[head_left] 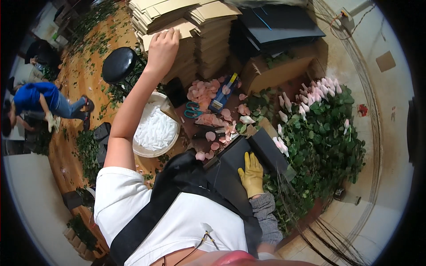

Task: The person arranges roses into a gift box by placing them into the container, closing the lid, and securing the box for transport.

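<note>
My bare left hand reaches out to the far stack of tan cardboard. Its fingers are bent together over the edge of a loose cardboard sheet on top; the thumb is partly hidden. A yellow glove covers my right hand, which lies with fingers stretched on a folded black sheet in front of me. Just beyond that sheet are pale pink rose heads and loose petals. Teal-handled scissors and a blue-and-yellow tool lie among the petals.
A round tub of white pieces stands left, near a black stool. Many pale pink roses with leafy stems fill the right. Black sheets are piled at the back. A person in blue bends over at far left.
</note>
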`<state>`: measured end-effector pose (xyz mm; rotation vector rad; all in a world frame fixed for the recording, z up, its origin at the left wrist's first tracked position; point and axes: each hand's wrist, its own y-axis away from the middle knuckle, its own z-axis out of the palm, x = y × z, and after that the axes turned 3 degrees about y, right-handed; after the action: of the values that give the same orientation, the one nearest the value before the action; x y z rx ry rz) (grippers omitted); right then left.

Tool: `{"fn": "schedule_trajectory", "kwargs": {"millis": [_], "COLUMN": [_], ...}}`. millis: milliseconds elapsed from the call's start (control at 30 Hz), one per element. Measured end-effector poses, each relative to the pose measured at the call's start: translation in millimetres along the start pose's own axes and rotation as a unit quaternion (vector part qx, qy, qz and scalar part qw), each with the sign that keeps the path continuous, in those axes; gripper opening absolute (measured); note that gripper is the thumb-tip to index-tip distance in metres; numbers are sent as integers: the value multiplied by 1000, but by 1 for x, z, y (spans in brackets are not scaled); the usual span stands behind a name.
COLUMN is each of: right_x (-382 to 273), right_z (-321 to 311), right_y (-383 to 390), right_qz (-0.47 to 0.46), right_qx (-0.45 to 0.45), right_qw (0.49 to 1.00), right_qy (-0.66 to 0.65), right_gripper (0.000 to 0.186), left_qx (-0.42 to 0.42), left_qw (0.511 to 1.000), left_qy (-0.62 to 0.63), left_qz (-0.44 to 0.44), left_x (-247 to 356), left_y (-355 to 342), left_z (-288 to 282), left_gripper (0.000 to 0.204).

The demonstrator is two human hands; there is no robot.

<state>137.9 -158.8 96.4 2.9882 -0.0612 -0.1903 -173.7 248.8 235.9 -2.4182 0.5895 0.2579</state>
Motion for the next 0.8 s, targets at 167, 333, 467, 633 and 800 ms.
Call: {"fn": "schedule_trajectory", "kwargs": {"millis": [167,333,467,633,800], "right_x": [0,-2,0,6,14], "right_z": [-8,-15,-11,-1,12], "right_y": [-1,-1,1,13,5], "right_qz": [-10,5,23,29,4], "right_qx": [-3,4,18,43,137], "right_qw": [1000,1000,1000,999,987], "right_qy": [9,6,-12,12,-81], "right_gripper": [75,73,73,74,57], "left_qx": [64,222,278,-466,-549], "left_qw": [996,972,940,517,413], "left_qy": [55,64,195,713,727], "left_qz": [4,-39,-43,-82,9], "left_x": [2,8,51,203,272], "left_y": [5,7,44,110,161], "left_z": [3,-21,-42,-53,0], "left_gripper": [17,11,20,29,31]}}
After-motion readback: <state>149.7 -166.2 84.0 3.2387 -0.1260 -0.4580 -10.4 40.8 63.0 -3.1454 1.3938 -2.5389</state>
